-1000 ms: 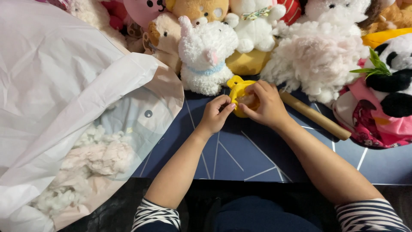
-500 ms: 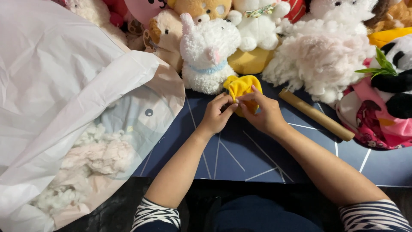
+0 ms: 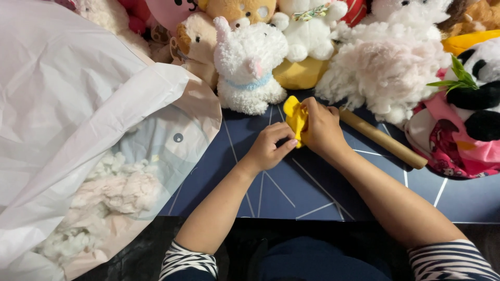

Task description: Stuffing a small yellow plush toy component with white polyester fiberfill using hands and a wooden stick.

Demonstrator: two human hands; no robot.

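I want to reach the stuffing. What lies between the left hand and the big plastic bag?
In the head view, only bare dark blue mat lies between the left hand and the bag.

Yellow fabric piece [image 3: 295,115] half hidden behind right hand [image 3: 322,127]; panda toy [image 3: 482,88] edge-cropped.

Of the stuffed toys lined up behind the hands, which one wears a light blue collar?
The curly white plush with a pink nose, just left of the yellow piece both hands hold. No other toy shows a blue neckband.
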